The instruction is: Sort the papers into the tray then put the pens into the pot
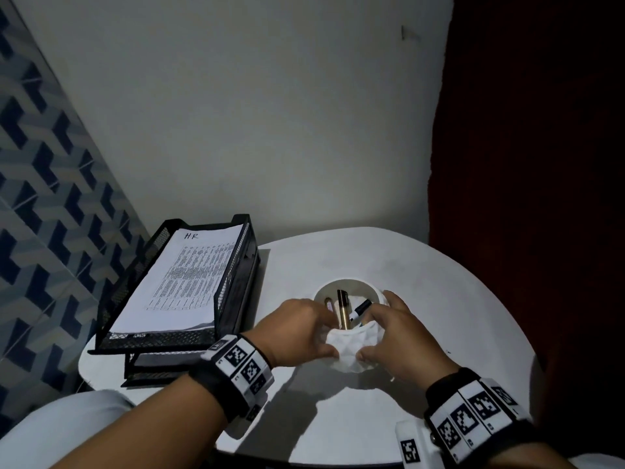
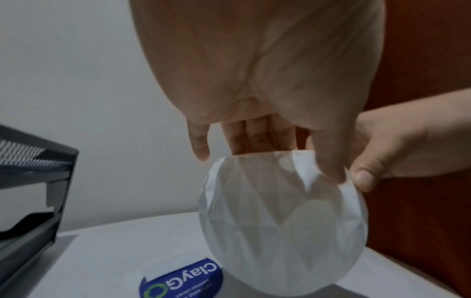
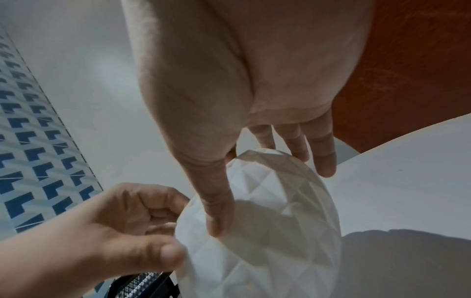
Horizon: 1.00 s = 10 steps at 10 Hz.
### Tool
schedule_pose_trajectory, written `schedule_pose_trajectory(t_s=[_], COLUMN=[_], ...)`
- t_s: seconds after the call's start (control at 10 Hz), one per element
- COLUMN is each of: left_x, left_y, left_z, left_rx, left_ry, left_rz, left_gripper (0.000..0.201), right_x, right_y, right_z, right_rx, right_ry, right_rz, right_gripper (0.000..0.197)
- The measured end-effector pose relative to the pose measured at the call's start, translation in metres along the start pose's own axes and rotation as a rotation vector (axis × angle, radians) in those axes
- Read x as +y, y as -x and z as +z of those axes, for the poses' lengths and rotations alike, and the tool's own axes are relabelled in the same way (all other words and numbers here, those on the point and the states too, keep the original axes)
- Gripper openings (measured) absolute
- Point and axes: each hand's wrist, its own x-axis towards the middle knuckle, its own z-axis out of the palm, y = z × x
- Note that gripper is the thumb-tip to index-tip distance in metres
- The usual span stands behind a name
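A white faceted pot (image 1: pixel 351 346) is on the round white table, held between both hands. My left hand (image 1: pixel 301 330) grips its left side, thumb on the near wall and fingers curled at the rim. My right hand (image 1: pixel 395 330) grips the right side, thumb down the front (image 3: pixel 216 211) and fingers over the far rim. Inside the pot stand a gold-and-black pen (image 1: pixel 344 309), a black marker (image 1: pixel 360 309) and another pen tip. The stack of papers (image 1: pixel 176 275), marked "HR", lies in the top tier of the black mesh tray (image 1: pixel 233 275). I cannot tell whether the pot (image 2: pixel 275 221) is lifted.
The two-tier tray stands at the table's left edge, close to my left wrist. A blue round sticker (image 2: pixel 181 280) lies on the table (image 1: pixel 439 299) beside the pot. A white wall is behind, a dark red surface (image 1: pixel 541 164) is to the right, and blue patterned tiles are to the left.
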Motion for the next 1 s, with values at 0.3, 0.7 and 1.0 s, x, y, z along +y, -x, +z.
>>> schedule_pose_trajectory(t_s=[0.3, 0.7, 1.0], left_x=[-0.065, -0.103, -0.078], left_y=[-0.023, -0.045, -0.010], left_z=[0.004, 0.023, -0.012], left_rx=[-0.011, 0.030, 0.155], left_ry=[0.006, 0.000, 0.101], left_rz=[-0.443, -0.674, -0.529], left_gripper=[0.040, 0.026, 0.034], right_x=[-0.003, -0.006, -0.025], right_y=[-0.002, -0.015, -0.003], right_z=[-0.006, 0.001, -0.006], right_rx=[0.009, 0.003, 0.020], right_ry=[-0.101, -0.080, -0.054], right_rz=[0.056, 0.075, 0.049], right_gripper=[0.048, 0.063, 0.068])
